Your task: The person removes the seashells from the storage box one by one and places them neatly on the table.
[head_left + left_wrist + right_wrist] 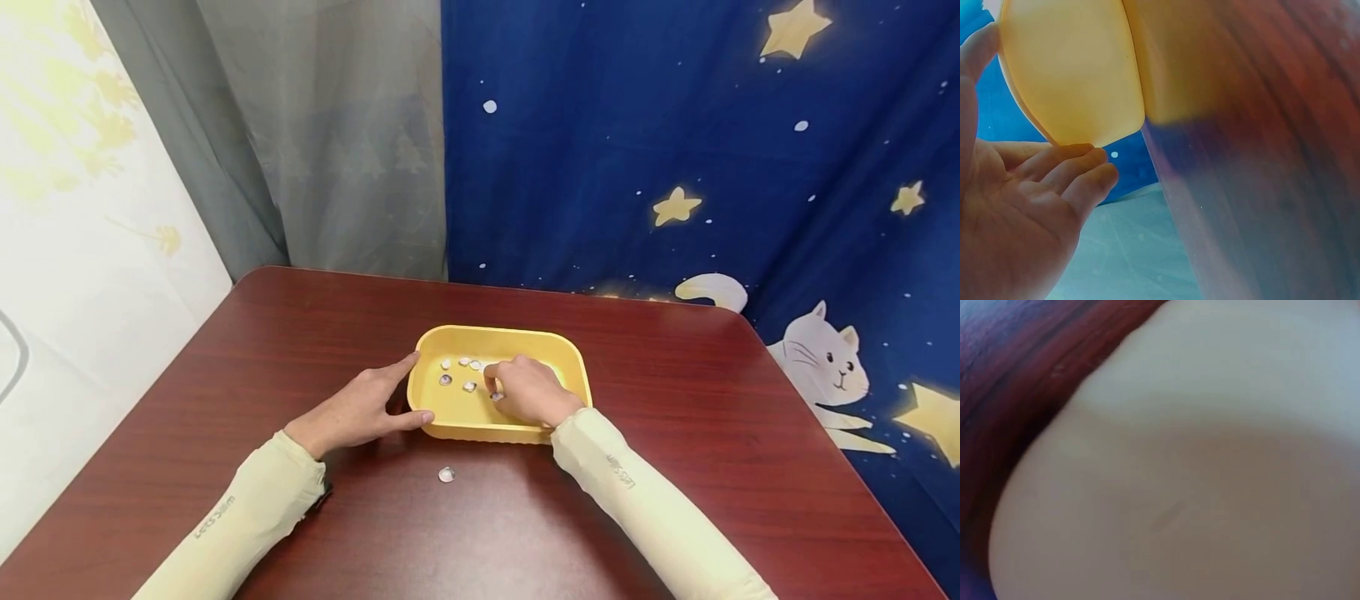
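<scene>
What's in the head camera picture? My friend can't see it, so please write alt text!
A person's right grip reaches into a yellow tub among what look like small seashells, while the left grip touches the tub's end. Another shell lies in front on the reddish-brown table.

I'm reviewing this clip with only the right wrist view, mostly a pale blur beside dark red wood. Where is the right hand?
Observer: The right hand is inside a yellow tray, fingers bent down among small whitish pieces.
Reviewer: And the left hand?
Observer: The left hand touches the tray's left end, its thumb at the near corner.
Reviewer: Any piece outside the tray?
Observer: Yes, one loose piece lies on the table, on the person's side of the tray.
</scene>
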Motion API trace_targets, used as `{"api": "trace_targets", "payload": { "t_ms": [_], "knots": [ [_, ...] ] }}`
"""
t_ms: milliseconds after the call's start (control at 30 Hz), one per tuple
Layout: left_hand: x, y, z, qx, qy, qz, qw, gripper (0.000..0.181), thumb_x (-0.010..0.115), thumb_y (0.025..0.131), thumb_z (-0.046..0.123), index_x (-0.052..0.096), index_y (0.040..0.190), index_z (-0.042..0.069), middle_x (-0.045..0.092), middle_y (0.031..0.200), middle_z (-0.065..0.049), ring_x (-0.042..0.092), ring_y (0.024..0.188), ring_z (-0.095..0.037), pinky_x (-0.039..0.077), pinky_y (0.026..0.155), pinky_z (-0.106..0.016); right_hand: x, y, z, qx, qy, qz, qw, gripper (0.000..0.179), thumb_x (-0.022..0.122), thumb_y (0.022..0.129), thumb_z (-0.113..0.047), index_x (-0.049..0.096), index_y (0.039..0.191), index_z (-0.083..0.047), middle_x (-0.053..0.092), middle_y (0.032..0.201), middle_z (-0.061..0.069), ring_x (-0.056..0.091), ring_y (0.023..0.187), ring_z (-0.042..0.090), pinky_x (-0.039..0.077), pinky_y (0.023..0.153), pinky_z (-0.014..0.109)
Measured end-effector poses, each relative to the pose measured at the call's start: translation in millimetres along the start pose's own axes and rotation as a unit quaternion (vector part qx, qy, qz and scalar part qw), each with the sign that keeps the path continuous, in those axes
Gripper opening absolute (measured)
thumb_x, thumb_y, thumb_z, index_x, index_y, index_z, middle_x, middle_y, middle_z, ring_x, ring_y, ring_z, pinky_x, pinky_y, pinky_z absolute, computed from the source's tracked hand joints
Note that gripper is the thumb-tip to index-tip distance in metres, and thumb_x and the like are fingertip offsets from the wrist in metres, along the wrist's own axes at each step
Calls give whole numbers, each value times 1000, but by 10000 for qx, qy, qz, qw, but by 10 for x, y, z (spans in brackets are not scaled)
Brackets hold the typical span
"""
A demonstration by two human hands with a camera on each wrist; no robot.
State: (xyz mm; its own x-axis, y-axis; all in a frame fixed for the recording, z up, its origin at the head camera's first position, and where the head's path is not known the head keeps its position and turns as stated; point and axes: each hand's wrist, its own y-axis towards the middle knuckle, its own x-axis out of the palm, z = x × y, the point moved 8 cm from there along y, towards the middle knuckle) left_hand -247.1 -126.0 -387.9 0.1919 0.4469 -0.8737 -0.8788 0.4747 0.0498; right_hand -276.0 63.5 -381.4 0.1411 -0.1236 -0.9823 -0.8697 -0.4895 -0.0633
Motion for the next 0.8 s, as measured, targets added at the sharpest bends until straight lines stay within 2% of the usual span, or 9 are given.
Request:
{"api": "trace_targets", "payload": {
  "t_ms": [300,567,800],
  "knots": [
    [2,2,-20,-73,8,-35,10000,106,66,85,68,23,160,6,43,158,-15,52,138,-31,45,111,-50,-206,-117,-28,-154,22,340,9993,16,78,79,-11,65,80,-21,57,67,-6,53,68,14,41,58,29],
    [-15,-7,-21,-10,105,51,9999,105,66,86,68,25,160,6,45,156,-15,54,137,-31,46,109,-50,-400,-271,-130,-413,34,796,9960,17,84,78,-15,68,83,-19,62,71,-7,55,68,11,45,60,27],
    [-23,0,8,-27,98,3,9999,106,65,85,70,24,160,8,47,155,-14,56,135,-30,47,109,-51,-523,-423,-221,-560,142,1116,9921,17,86,78,-16,70,83,-19,68,74,-8,57,69,7,47,60,24]
  ]
}}
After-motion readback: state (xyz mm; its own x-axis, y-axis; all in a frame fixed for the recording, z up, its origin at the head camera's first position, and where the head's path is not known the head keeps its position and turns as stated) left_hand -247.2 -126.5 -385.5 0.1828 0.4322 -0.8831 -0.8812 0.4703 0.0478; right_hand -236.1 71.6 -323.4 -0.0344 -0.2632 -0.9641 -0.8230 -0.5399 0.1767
